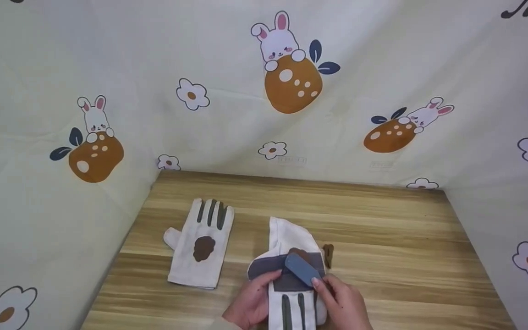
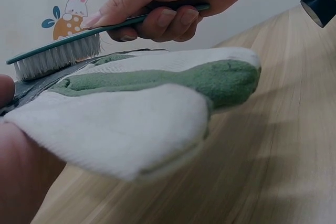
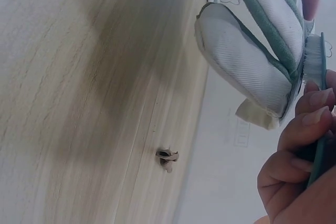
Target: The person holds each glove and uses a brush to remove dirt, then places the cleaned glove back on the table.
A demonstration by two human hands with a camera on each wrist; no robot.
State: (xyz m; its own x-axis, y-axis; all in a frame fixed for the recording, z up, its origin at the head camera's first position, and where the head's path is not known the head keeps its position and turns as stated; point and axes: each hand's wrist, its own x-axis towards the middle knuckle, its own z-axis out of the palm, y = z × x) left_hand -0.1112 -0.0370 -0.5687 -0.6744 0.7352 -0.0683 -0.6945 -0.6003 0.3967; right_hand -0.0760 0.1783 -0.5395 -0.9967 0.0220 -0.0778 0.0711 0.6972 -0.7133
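My left hand [image 1: 251, 297] holds a white and dark-grey work glove [image 1: 291, 231] by its side, thumb on top. The glove lies with its fingers toward me, lifted off the table as the left wrist view shows. A brown patch [image 1: 299, 251] marks it, partly covered by the brush. My right hand [image 1: 345, 302] grips the handle of a blue-green brush [image 1: 301, 269]. White bristles [image 2: 58, 59] face down against the glove's dark band. To the left, a second white glove [image 1: 180, 261] lies flat, fingers pointing away, with a brown patch [image 1: 204, 249] on it.
A small crumpled brown piece [image 1: 328, 255] lies on the wooden table [image 1: 383, 220], just right of the held glove; its kind is unclear. Pale cloth walls [image 1: 227, 128] printed with rabbits and flowers enclose the table at the back and both sides.
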